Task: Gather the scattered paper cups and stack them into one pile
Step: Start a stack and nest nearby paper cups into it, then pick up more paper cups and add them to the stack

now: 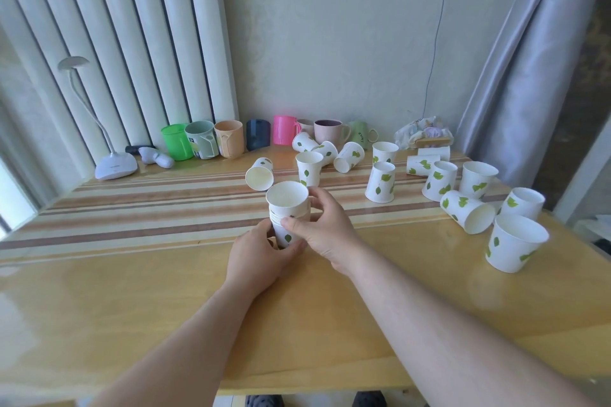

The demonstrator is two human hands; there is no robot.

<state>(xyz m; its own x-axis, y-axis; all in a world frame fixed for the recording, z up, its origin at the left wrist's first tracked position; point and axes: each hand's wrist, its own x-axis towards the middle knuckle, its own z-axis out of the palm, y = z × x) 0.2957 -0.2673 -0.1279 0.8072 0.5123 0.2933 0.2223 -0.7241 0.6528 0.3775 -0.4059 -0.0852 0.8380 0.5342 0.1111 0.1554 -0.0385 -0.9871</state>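
Observation:
A stack of white paper cups with green leaf prints point(288, 208) stands upright at the middle of the wooden table point(165, 291). My left hand point(261, 258) grips its lower part from the left. My right hand point(322, 225) holds its upper part from the right, fingers curled round the rims. Several loose cups of the same kind lie scattered behind and to the right: one on its side point(260, 174), one upright point(308, 168), one upside down point(381, 182), one on its side point(468, 216), one upright at the right edge point(514, 243).
Along the wall stand several coloured mugs, among them a green mug point(177, 141) and a pink mug point(284, 130). A white desk lamp point(115, 166) is at the back left. A curtain point(529, 76) hangs on the right, and a crumpled packet point(425, 135) lies at the back right.

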